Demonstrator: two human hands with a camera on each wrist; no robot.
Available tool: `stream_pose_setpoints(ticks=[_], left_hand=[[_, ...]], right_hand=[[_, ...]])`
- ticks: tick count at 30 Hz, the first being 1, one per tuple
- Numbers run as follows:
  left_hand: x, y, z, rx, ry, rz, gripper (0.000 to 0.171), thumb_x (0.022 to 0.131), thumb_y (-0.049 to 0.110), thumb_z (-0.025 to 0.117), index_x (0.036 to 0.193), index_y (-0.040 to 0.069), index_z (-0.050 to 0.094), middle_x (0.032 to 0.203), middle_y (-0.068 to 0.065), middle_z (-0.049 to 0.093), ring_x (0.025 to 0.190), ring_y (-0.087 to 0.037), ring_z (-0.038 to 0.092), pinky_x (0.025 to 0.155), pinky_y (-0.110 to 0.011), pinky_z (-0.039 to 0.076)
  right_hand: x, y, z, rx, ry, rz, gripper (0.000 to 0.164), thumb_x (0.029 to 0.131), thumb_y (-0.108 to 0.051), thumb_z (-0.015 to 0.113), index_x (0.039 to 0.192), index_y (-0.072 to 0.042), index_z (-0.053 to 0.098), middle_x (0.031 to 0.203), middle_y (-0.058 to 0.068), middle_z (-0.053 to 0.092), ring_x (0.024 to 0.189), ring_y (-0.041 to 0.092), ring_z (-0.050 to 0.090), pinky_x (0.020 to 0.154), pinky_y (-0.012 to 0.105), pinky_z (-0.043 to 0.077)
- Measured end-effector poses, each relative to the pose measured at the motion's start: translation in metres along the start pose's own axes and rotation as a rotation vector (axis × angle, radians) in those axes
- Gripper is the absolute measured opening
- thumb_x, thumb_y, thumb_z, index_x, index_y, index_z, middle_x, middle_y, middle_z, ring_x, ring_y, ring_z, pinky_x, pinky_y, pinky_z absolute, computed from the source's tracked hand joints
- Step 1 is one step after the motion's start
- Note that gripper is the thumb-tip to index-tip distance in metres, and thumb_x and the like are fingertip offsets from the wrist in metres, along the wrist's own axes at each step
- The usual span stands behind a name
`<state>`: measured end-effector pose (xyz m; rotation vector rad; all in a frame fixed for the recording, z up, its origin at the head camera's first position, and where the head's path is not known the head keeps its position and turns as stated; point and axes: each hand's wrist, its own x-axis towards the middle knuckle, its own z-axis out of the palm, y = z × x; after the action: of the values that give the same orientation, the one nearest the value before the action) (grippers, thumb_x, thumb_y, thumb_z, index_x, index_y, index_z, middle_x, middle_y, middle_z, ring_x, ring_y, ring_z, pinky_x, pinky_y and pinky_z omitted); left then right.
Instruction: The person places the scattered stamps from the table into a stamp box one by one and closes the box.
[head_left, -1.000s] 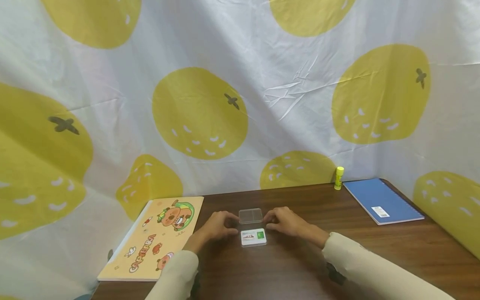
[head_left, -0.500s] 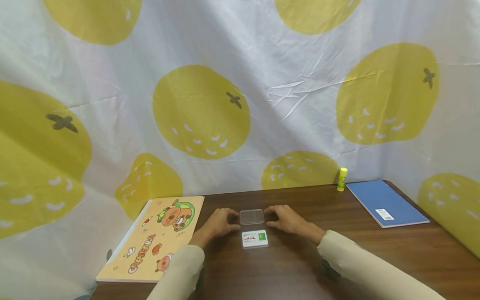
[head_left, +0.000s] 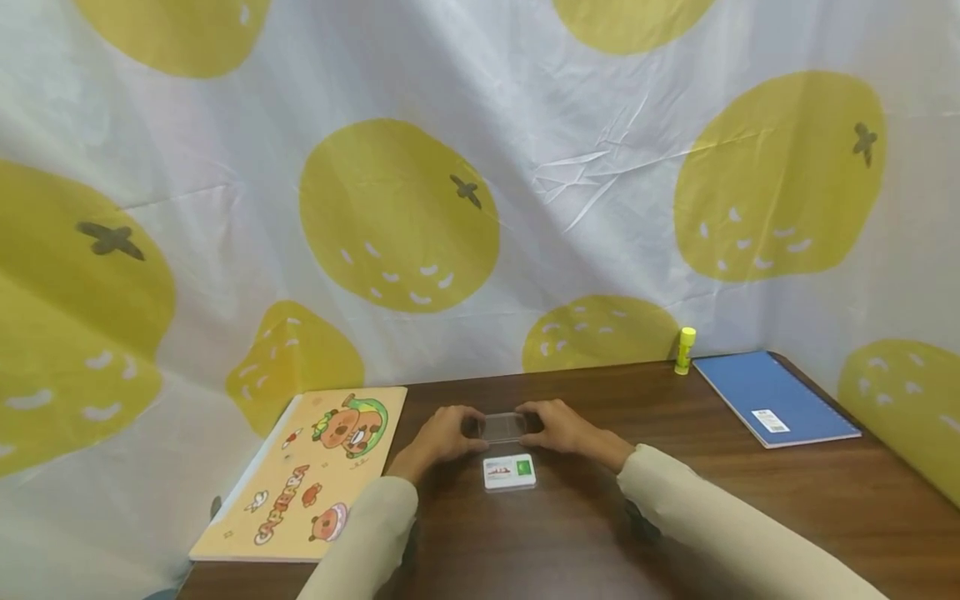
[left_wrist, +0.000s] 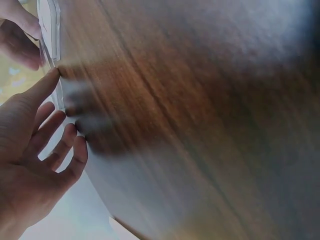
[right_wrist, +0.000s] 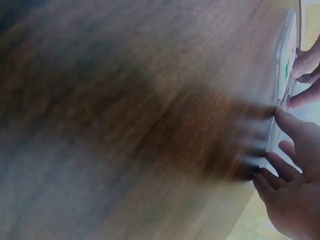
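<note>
In the head view, a clear plastic lid (head_left: 502, 428) lies flat on the brown table. My left hand (head_left: 444, 435) holds its left side, thumb at the near corner and index finger at the far one. Opposite it, my right hand (head_left: 561, 428) grips the right side in the same way. Just nearer to me sits a shallow clear box with white cards (head_left: 509, 472), the top one printed with a small picture and a green patch. Both wrist views show the thumbs at the edge of the lid (left_wrist: 59, 95) and the other fingertips down by the tabletop.
A tan capybara drawing book (head_left: 300, 475) lies at the left. Toward the back right stands a yellow glue stick (head_left: 684, 351), beside a blue notebook (head_left: 772, 398) with a white label. A lemon-patterned curtain (head_left: 420, 350) hangs behind the table (head_left: 600, 533).
Both hands have moved inward from beside the lid, and their fingers now overlap its edges. The box with cards stays in place on the table.
</note>
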<state>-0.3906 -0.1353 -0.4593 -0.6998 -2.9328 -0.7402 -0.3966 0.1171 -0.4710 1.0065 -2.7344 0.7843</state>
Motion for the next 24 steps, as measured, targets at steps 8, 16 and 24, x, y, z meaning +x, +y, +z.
stream_pose_setpoints(ticks=[8,16,24], left_hand=[[0.001,0.003,-0.001,0.016,-0.019,-0.012,0.037,0.085,0.026,0.088,0.118,0.012,0.076,0.125,-0.011,0.072,0.12,-0.033,0.065,0.101,-0.052,0.051],[-0.001,0.005,0.0,0.022,-0.014,-0.023,0.035,0.086,0.031,0.087,0.117,0.016,0.078,0.127,-0.008,0.072,0.123,-0.032,0.064,0.102,-0.052,0.051],[-0.006,0.005,0.001,0.02,-0.024,-0.016,0.035,0.086,0.033,0.086,0.116,0.018,0.078,0.128,-0.007,0.072,0.125,-0.031,0.064,0.103,-0.053,0.05]], right_hand=[[-0.001,0.001,-0.001,0.024,-0.046,-0.02,0.041,0.094,-0.012,0.078,0.128,0.006,0.066,0.125,0.022,0.07,0.118,0.037,0.066,0.098,0.05,0.054],[-0.007,-0.004,-0.005,0.028,-0.055,-0.029,0.042,0.094,-0.014,0.077,0.129,0.007,0.066,0.131,0.024,0.067,0.124,0.041,0.063,0.102,0.051,0.052],[-0.012,-0.008,-0.007,0.017,-0.073,-0.03,0.043,0.095,-0.015,0.077,0.13,0.007,0.066,0.133,0.024,0.066,0.125,0.041,0.062,0.102,0.05,0.052]])
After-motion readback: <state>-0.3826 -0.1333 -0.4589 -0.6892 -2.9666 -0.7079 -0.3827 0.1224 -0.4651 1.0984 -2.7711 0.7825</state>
